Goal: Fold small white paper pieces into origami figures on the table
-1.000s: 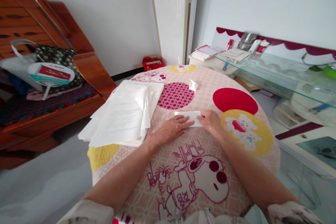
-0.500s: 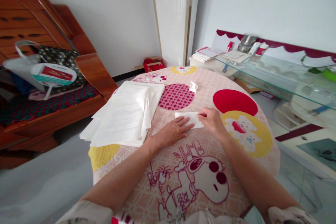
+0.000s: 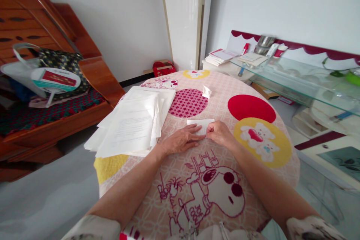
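Observation:
A small folded white paper (image 3: pixel 200 123) lies on the round table (image 3: pixel 213 180), which has a pink cartoon-print cloth. My left hand (image 3: pixel 180 140) rests flat on the paper's near left part, fingers stretched out. My right hand (image 3: pixel 219 133) is curled, its fingertips pinching the paper's near right edge. The two hands almost touch at the fingertips. Most of the paper's near half is hidden under them.
A loose stack of white sheets (image 3: pixel 135 120) covers the table's left side. A small folded paper piece (image 3: pixel 206 91) stands farther back. A wooden bench with bags (image 3: pixel 47 78) is at left, a glass shelf (image 3: pixel 303 78) at right, a tall white appliance (image 3: pixel 182 18) behind.
My right hand has slid left along the paper toward my left hand and now pinches its near edge. The left hand has stayed flat on the paper.

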Demonstrator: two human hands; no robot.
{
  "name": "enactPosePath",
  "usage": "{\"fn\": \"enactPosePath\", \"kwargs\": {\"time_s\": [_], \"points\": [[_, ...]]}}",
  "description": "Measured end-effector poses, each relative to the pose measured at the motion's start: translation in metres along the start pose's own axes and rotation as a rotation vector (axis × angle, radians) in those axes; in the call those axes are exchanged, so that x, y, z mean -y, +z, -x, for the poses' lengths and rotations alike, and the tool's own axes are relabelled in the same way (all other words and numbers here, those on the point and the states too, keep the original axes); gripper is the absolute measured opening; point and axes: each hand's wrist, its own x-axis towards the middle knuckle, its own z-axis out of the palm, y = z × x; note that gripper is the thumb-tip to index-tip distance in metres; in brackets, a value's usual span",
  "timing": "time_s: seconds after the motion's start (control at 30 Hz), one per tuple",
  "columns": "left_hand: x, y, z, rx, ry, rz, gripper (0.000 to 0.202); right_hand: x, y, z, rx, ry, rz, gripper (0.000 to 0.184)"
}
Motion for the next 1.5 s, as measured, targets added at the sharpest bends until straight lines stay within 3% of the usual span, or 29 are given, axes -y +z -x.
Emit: {"fn": "enactPosePath", "kwargs": {"time_s": [0.3, 0.6, 0.73, 0.87, 1.03, 1.2, 1.5], "points": [[0.000, 0.002, -0.001, 0.003, 0.015, -0.041, 0.041, -0.005, -0.004, 0.001, 0.041, 0.027, 0.147, 0.015], [0.001, 0.004, -0.001, -0.009, 0.049, -0.115, 0.042, -0.029, -0.035, 0.006, 0.063, 0.093, 0.136, 0.017], [-0.004, 0.002, 0.000, 0.006, 0.046, -0.168, 0.043, -0.022, -0.023, 0.004, -0.037, -0.085, -0.152, 0.013], [-0.009, 0.003, -0.001, -0.003, 0.042, -0.218, 0.041, -0.013, -0.004, 0.000, -0.024, -0.192, -0.148, 0.014], [-0.010, 0.000, -0.002, -0.010, 0.058, -0.241, 0.035, -0.014, 0.003, -0.002, -0.011, -0.183, -0.106, 0.014], [0.002, -0.010, 0.006, -0.011, 0.087, -0.221, 0.024, -0.018, 0.005, -0.003, -0.015, -0.167, -0.115, 0.014], [0.012, -0.022, 0.019, -0.046, -0.020, -0.097, 0.013, -0.019, 0.005, -0.003, -0.013, -0.168, -0.117, 0.013]]}}
